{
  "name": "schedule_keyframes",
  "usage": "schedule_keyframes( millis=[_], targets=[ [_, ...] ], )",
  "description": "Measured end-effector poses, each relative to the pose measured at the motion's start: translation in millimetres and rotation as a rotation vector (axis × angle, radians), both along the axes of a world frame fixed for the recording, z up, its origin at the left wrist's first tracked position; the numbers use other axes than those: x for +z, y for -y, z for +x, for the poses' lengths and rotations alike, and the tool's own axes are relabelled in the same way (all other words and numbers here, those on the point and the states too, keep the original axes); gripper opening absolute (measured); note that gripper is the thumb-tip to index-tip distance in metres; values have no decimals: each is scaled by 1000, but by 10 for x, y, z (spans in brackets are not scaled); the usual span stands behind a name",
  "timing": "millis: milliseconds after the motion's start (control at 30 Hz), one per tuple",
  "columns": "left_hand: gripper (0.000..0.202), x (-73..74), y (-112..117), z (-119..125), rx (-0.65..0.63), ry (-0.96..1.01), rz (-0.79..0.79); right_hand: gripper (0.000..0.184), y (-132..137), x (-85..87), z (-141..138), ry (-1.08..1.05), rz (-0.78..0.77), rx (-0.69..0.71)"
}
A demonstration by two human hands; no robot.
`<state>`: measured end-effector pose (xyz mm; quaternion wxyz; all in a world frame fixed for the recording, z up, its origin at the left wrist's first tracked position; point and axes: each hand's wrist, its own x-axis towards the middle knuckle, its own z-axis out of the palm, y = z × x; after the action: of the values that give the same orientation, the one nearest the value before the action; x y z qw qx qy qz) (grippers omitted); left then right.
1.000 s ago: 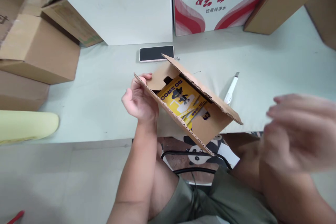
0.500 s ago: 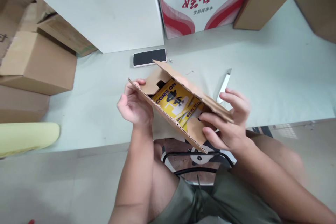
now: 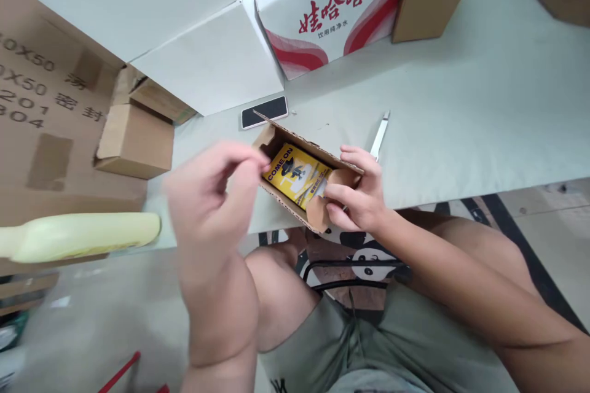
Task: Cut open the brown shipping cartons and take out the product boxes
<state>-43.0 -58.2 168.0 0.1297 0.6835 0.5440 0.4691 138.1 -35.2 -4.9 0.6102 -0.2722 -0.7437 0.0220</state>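
A small cardboard box [image 3: 295,211] with its top flaps open is tilted over the table's front edge. Inside lies a yellow printed packet [image 3: 297,173] marked "COME ON". My right hand [image 3: 362,190] grips the box's right end, the thumb and fingers around the wall and end flap. My left hand [image 3: 214,196] is raised beside the box's left end, blurred by motion. Its fingers are curled and pinched together near the rim; whether anything is between them is hidden.
A utility knife [image 3: 380,134] lies right of the box, and a phone [image 3: 264,112] lies behind it. White cartons [image 3: 216,52], a red-and-white water carton [image 3: 332,18] and brown boxes [image 3: 138,141] line the back and left. A pale yellow-green object [image 3: 92,236] juts in from the left.
My left hand has let go of the box's left side, come up toward the camera and closed into a pinch. The box has shifted slightly left, still in my right hand.
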Motion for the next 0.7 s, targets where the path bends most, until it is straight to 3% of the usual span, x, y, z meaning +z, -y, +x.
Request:
schedule_keyframes(
  millis=[67,133,200,267,467,533,700],
  targets=[
    [17,176,-141,115,-108,-360,-417,20,11,-20,-13,9,-18,1],
    [25,235,-336,225,-127,-687,-710,23,24,-14,-23,7,-29,5],
    [30,205,-517,305,-99,-946,-873,23,36,13,-29,-12,-15,5],
    [26,145,-648,327,-68,-1109,-928,22,46,45,-30,-33,9,1],
    [34,121,-770,99,109,-1150,-918,23,60,37,-21,-57,-1,23],
    [32,103,-775,38,109,-1126,-916,24,64,5,-26,-43,-20,27],
    [31,-116,-816,77,59,-926,-1148,24,90,-27,-49,-11,-71,-8]
  ],
)
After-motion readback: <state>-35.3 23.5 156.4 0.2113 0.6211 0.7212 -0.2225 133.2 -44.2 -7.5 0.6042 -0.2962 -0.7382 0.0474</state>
